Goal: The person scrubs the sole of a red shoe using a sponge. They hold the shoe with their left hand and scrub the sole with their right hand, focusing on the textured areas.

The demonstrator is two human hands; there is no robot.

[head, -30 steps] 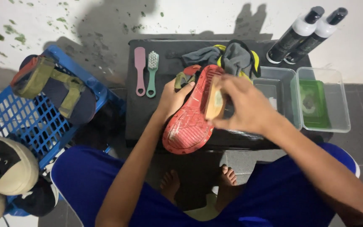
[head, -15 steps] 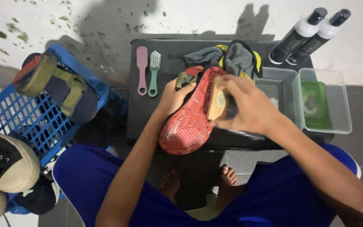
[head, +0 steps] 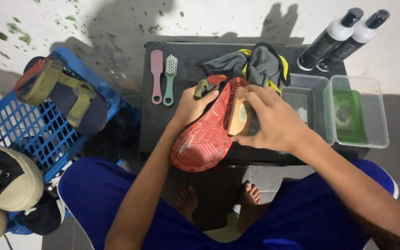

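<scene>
I saw the red shoe (head: pixel 204 139) held sole-up over the near edge of the black counter (head: pixel 181 115), its long axis running from lower left up toward the right. My left hand (head: pixel 191 107) was clamped around its far end. My right hand (head: pixel 267 121), the nearer one, was closed on a wooden brush (head: pixel 238 116) pressed against the sole's right edge.
</scene>
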